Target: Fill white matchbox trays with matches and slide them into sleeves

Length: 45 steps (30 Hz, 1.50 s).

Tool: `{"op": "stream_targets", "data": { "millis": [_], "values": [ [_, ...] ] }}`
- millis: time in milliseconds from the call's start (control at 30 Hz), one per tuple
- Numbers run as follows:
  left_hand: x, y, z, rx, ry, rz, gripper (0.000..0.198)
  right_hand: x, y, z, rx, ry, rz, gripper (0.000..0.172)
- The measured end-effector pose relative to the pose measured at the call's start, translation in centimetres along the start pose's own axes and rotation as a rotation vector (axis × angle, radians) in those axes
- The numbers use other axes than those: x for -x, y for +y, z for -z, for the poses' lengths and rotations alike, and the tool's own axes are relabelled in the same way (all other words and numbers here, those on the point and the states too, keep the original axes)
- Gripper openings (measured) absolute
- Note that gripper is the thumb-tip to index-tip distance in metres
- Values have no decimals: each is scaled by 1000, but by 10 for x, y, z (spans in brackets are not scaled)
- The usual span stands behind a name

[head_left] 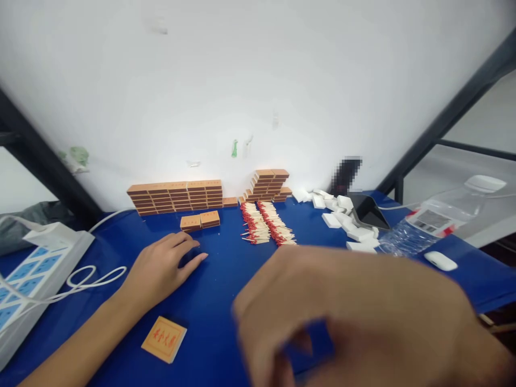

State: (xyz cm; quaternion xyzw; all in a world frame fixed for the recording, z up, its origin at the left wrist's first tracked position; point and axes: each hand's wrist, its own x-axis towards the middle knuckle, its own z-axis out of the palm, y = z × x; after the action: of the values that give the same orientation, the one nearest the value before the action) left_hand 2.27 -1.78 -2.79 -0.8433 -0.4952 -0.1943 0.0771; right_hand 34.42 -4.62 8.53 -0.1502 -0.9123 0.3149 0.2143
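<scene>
My left hand (163,264) rests on the blue table, thumb and fingers apart and loosely bent, holding nothing. Just beyond its fingertips lie two short matchbox stacks (200,221), side by side. Nearer me, beside my left forearm, a single orange matchbox (163,339) with red characters lies flat. My right hand (342,312) is raised close to the camera, large and blurred. Its fingers bend downward, and their tips are too smeared or hidden to show whether they hold anything. Two rows of red-tipped matches (266,223) lie beyond it.
Matchboxes stand in a long stack (177,197) and a stepped stack (268,183) along the wall. White box trays (342,215) are heaped at right, near a dark device (368,210), a plastic bottle (435,220) and a white mouse-shaped object (441,261). A power strip (34,274) with white cables edges the left.
</scene>
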Motion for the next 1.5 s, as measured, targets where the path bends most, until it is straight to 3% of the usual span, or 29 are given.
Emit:
{"op": "stream_targets", "data": {
  "millis": [33,67,100,233,300,400,533,633,967,1100,1200,1233,1300,1400,1500],
  "values": [
    [0,-1,0,-25,-10,-15,42,1,7,15,32,-60,-44,24],
    [0,-1,-1,-42,-10,-24,42,3,20,32,128,-171,-213,20],
    [0,-2,-1,-50,1,-29,42,7,38,49,245,-155,-381,22],
    [1,-2,-4,-60,31,-66,41,30,139,104,825,464,-1065,26],
    [1,-2,-5,-51,28,-76,40,40,181,111,869,505,-1165,37],
    [0,-2,-4,-36,28,-76,40,45,217,100,910,478,-1206,49],
    [0,-2,-4,-12,31,-71,38,44,236,81,950,397,-1224,66],
    [1,-2,-4,-16,24,-70,37,46,243,78,960,367,-1255,66],
    [1,-3,-2,-16,43,-74,39,57,236,87,907,381,-1300,40],
    [0,-3,-1,32,38,-47,37,55,212,91,886,424,-1250,40],
    [0,-3,-1,39,40,-36,37,44,177,86,867,431,-1157,41],
    [0,-4,-1,33,41,-34,37,38,162,79,846,415,-1103,39],
    [-1,-4,1,20,40,-30,36,21,132,57,773,323,-848,28],
    [-2,-6,4,12,49,-8,36,-6,93,0,700,253,-408,21],
    [-3,-6,6,33,80,10,37,-29,73,-61,654,173,-118,23]
  ]
}}
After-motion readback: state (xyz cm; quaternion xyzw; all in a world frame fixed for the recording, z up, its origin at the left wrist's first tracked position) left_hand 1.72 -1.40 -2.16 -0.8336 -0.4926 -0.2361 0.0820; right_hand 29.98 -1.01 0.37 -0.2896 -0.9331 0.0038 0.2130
